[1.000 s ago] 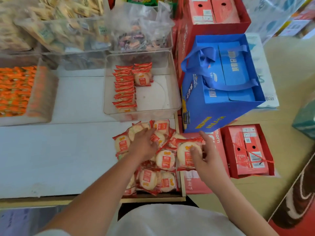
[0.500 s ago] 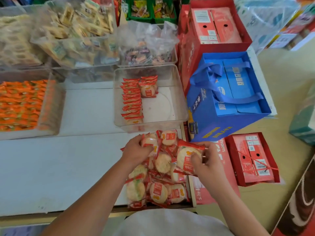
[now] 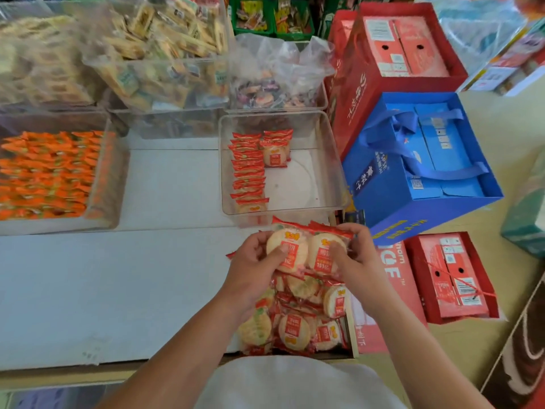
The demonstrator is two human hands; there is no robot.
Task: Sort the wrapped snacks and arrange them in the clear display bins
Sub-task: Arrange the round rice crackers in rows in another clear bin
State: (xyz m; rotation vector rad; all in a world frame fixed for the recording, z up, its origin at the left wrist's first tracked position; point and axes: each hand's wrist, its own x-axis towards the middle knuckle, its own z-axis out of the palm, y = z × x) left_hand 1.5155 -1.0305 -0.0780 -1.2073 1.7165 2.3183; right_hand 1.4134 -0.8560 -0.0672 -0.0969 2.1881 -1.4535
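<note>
The clear bin [image 3: 331, 156] stood open on the white table [image 3: 118, 276]. Just in front of the bin, two hands held up round snack packs. The left hand [image 3: 250, 273] gripped the left pack [image 3: 287, 250]; its thumb pressed on the front and its fingers curled round the back. The right hand [image 3: 361, 261] gripped the right pack [image 3: 323, 255]; its thumb lay on the front and its fingers curled over the top edge. The two packs were side by side and touching; each showed a pale round cake with a red label.

Further in front of the bin, under the hands, a pile [image 3: 298, 323] of the same packs lay at the table's edge. Inside the bin, a row [image 3: 247, 172] of packs stood on edge along its left wall; one more pack [image 3: 274, 154] faced front beside the row, near the back wall.

Just right of the bin sat a blue box [image 3: 413, 178]; behind the bin and to the right stood a red box [image 3: 398, 54]; right behind the bin was a bag [image 3: 277, 81] of sweets; well left of the bin was an orange bin [image 3: 110, 172], full of orange packs.
</note>
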